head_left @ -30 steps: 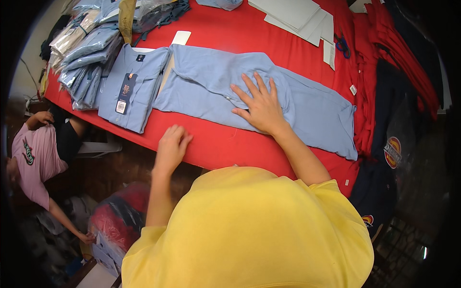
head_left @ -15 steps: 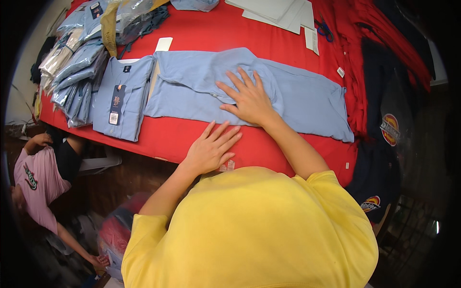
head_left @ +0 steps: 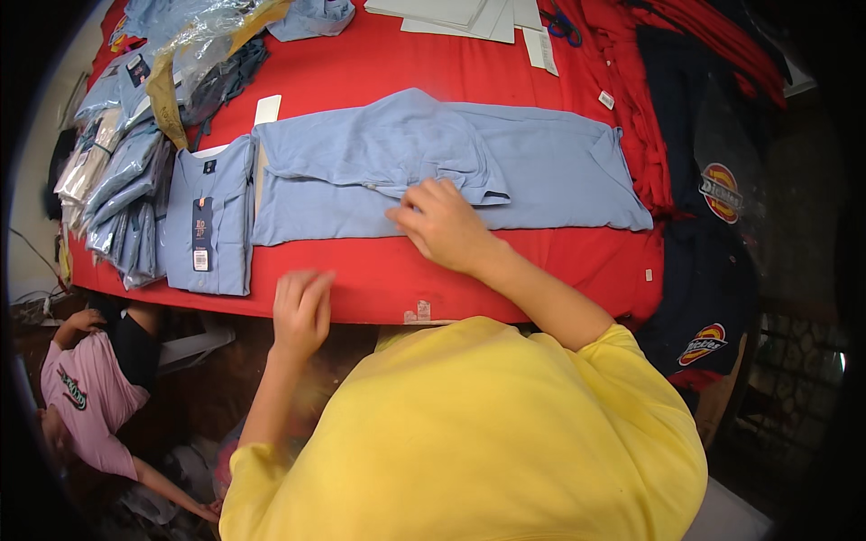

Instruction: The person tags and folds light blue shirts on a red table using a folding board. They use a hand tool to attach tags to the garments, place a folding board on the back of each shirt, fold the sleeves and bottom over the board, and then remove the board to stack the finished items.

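A light blue shirt (head_left: 550,167) lies folded lengthwise across the table, with one sleeve doubled over its middle. My right hand (head_left: 444,227) is at the shirt's near edge, beside the folded sleeve. Its fingers are loosely bent and I see nothing in them; whether the tips touch the fabric I cannot tell. My left hand (head_left: 303,311) hovers at the table's near edge, below the shirt, holding nothing visible. Its fingers point away from me, slightly blurred. A finished-looking folded blue shirt (head_left: 233,225) with a dark hang tag (head_left: 201,236) sits at the left end of the long one.
Bagged garments (head_left: 126,194) are piled at the far left of the red-covered table (head_left: 361,279). White sheets (head_left: 469,20) and scissors (head_left: 564,29) lie at the back. Dark navy garments (head_left: 690,225) hang over the right side. A person in pink (head_left: 95,383) is at lower left.
My right hand has lifted from lying flat on the sleeve, drawn back toward the near edge and bent its fingers. My left hand has moved left and toward me.
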`<move>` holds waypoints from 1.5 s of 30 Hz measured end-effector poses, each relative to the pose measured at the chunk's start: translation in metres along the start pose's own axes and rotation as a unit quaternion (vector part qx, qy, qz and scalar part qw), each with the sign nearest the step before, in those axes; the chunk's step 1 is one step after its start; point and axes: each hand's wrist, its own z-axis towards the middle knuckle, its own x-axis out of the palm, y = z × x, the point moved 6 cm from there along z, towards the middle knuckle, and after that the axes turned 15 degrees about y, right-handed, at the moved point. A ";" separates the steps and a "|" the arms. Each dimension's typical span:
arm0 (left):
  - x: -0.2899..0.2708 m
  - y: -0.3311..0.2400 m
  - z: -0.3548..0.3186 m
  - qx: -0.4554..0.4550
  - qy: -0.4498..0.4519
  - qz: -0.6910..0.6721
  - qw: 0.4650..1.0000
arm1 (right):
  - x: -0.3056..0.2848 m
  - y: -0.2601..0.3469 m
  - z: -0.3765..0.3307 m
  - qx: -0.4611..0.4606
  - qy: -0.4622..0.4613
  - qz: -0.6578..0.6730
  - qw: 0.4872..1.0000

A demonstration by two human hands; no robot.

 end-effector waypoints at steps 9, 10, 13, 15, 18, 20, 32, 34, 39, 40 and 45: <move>0.061 0.042 0.111 -0.026 0.024 0.062 0.997 | 0.019 0.000 -0.123 0.160 0.432 0.183 0.869; 0.059 0.043 0.105 -0.023 0.013 0.072 0.997 | -0.003 -0.009 -0.138 0.221 0.423 0.167 0.863; 0.055 0.040 0.101 -0.004 0.014 0.083 0.996 | -0.064 -0.077 -0.201 0.500 0.261 0.111 0.818; 0.047 0.016 0.118 0.031 0.018 0.034 0.999 | -0.101 -0.120 -0.257 0.637 0.019 -0.039 0.769; 0.057 -0.031 0.144 0.084 0.032 -0.012 0.996 | -0.107 -0.154 -0.302 0.719 -0.107 -0.034 0.685; 0.077 -0.055 0.157 0.103 0.073 -0.035 0.991 | -0.098 -0.173 -0.307 0.715 -0.170 -0.010 0.678; 0.101 -0.055 0.149 0.085 0.092 0.056 0.991 | -0.110 -0.076 -0.071 0.273 -0.086 0.020 0.958; 0.106 -0.054 0.152 0.090 0.096 0.041 0.990 | -0.064 -0.053 -0.058 0.220 0.019 -0.022 0.975; 0.098 -0.052 0.146 0.114 0.048 -0.020 0.992 | -0.060 -0.066 -0.071 0.230 0.008 0.156 0.961; 0.096 -0.048 0.143 0.119 0.040 -0.037 0.991 | -0.067 -0.075 -0.076 0.230 -0.030 0.232 0.945; 0.062 -0.036 0.131 0.103 -0.043 -0.111 0.988 | -0.087 -0.127 -0.109 0.318 -0.117 0.108 0.935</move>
